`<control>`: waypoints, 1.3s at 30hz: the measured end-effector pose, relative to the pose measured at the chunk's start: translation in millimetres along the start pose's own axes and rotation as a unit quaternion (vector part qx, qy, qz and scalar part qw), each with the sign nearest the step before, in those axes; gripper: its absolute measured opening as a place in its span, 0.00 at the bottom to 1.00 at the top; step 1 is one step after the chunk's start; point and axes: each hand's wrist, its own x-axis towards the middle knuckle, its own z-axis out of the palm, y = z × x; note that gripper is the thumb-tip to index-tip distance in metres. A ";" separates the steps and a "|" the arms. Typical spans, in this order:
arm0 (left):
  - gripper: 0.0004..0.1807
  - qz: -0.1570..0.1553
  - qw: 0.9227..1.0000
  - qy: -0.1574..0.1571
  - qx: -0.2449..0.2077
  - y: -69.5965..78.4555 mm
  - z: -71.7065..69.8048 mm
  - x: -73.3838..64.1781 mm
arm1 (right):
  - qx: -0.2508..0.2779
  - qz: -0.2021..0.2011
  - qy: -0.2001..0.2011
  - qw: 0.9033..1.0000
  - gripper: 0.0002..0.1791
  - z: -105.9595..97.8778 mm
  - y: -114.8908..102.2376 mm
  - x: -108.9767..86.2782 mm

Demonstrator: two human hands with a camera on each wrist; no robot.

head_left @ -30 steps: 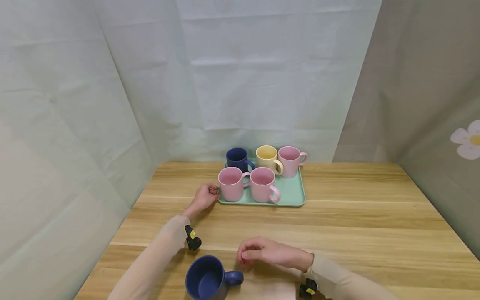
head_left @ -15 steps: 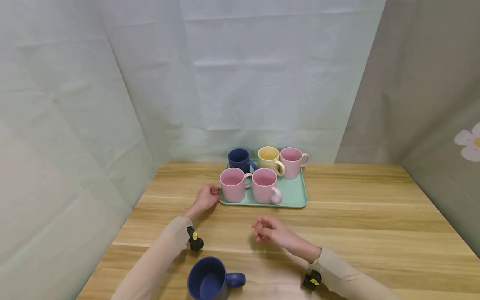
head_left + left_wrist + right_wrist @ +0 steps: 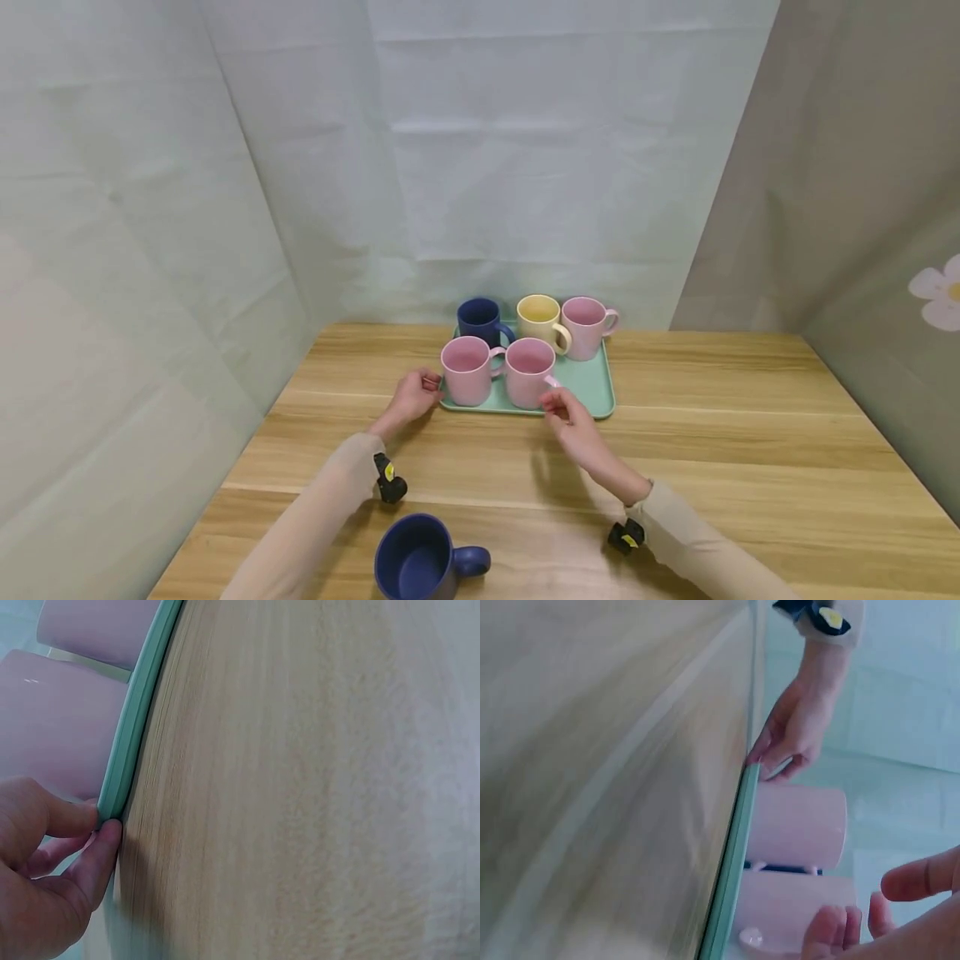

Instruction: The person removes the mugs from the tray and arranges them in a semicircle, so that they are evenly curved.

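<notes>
My left hand (image 3: 411, 396) pinches the front left corner of a mint-green tray (image 3: 597, 392). In the left wrist view, thumb and fingers (image 3: 105, 847) meet on the tray's rim (image 3: 135, 727). My right hand (image 3: 577, 429) is at the front right pink mug (image 3: 525, 379), beside its handle; in the right wrist view its thumb (image 3: 919, 879) and fingers stand apart, holding nothing. Another pink mug (image 3: 467, 379) stands at the tray's front left. Behind are a dark blue mug (image 3: 476, 319), a yellow mug (image 3: 536, 319) and a third pink mug (image 3: 582, 333). All stand upright.
A second dark blue mug (image 3: 416, 562) stands on the wooden table (image 3: 712, 467) near the front, handle pointing right. Pale cloth (image 3: 525, 167) hangs behind the table and along the left side. A grey-brown cloth with a white flower (image 3: 933, 287) hangs on the right.
My right hand has moved forward and right, from beside the front dark blue mug to the front right pink mug on the tray. The left hand stays at the tray's corner.
</notes>
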 end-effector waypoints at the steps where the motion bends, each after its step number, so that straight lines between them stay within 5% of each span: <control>1: 0.15 -0.001 1.000 -0.001 0.001 0.1 0.1 0.0 | -0.005 -0.003 0.010 1.000 0.14 -0.8 0.5 1.4; 14: 0.14 -0.003 0.999 0.009 0.031 4.1 -0.1 0.3 | -0.061 0.003 0.083 0.995 0.20 -4.5 10.1 9.5; 32: 0.19 0.009 1.000 -0.013 0.018 3.9 -0.6 3.8 | -0.045 0.034 0.042 0.998 0.12 -11.3 23.7 32.2; 39: 0.27 0.047 0.999 -0.025 -0.001 1.5 -0.2 4.1 | 0.004 0.042 -0.004 0.999 0.14 -12.3 23.1 38.9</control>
